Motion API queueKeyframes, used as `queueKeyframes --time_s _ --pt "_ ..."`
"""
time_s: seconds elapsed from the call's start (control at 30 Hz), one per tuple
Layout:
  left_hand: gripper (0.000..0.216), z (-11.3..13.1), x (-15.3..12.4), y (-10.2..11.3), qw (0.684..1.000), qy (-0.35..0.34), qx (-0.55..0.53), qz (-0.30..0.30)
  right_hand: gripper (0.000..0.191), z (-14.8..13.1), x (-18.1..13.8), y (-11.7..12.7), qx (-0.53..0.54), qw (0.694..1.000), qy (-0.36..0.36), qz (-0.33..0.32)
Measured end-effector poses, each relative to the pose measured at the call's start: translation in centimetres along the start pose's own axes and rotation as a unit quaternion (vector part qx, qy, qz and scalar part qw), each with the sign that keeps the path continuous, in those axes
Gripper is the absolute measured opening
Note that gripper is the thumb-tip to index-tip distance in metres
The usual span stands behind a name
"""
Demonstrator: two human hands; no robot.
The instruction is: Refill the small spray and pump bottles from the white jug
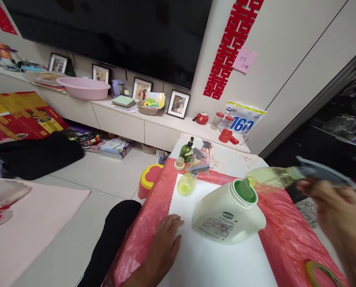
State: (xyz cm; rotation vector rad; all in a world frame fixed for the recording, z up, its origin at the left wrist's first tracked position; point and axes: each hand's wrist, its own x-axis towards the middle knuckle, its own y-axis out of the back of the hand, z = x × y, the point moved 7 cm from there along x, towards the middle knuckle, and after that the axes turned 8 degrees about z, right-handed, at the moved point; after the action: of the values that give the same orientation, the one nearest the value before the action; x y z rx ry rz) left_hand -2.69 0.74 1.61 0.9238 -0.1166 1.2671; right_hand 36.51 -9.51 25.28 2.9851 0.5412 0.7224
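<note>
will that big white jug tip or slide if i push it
The white jug looks squat and broad-based, so it probably slides on the white sheet rather than tips. Its mouth is uncapped, so a hard shove might slosh. How full it is cannot be told.

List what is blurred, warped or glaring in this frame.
Head view: the right hand and the spray bottle it holds are smeared by motion; the left hand and white jug are sharp; wide-angle distortion tilts the wall seams; lighting is even, no strong glare.
</note>
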Motion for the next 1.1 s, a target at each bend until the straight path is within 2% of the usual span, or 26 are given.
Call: queueKeyframes --time_s 0.1,0.2,0.3,0.4,0.6,0.73,0.97,1.1 --pt "0.033 -0.6 -1.1 -1.0 0.998 -0.038 0.058 -0.010 0.057 3.5 0.6 -6.7 0.017 0.998 -0.034 -0.040" --pt "0.034 -0.6 -1.3 -0.9 0.995 -0.065 0.080 -0.016 0.052 7.2 -0.1 -13.0 -0.001 0.991 -0.071 -0.112" --pt "0.033 -0.7 -1.3 -0.9 0.992 -0.091 0.086 -0.009 0.037 10.3 -0.7 -17.1 -0.024 0.981 -0.098 -0.165" --pt "0.031 -1.2 -1.7 -1.2 0.991 -0.102 0.089 0.012 0.037 12.4 -1.0 -19.5 -0.034 0.974 -0.107 -0.198" --pt "0.030 -2.1 -2.3 -1.9 0.988 -0.111 0.111 0.007 0.039 15.1 -2.0 -22.0 -0.050 0.958 -0.103 -0.264" --pt "0.029 -2.3 -2.1 -1.8 0.981 -0.151 0.124 0.007 0.041 15.9 -1.9 -22.6 -0.069 0.949 -0.093 -0.294" --pt "0.031 -2.5 -1.9 -1.6 0.971 -0.193 0.138 0.004 0.038 15.6 -1.3 -22.7 -0.094 0.935 -0.096 -0.328" --pt "0.031 -2.4 -2.0 -1.8 0.976 -0.176 0.128 0.013 0.037 15.7 -1.4 -21.0 -0.088 0.940 -0.130 -0.304"
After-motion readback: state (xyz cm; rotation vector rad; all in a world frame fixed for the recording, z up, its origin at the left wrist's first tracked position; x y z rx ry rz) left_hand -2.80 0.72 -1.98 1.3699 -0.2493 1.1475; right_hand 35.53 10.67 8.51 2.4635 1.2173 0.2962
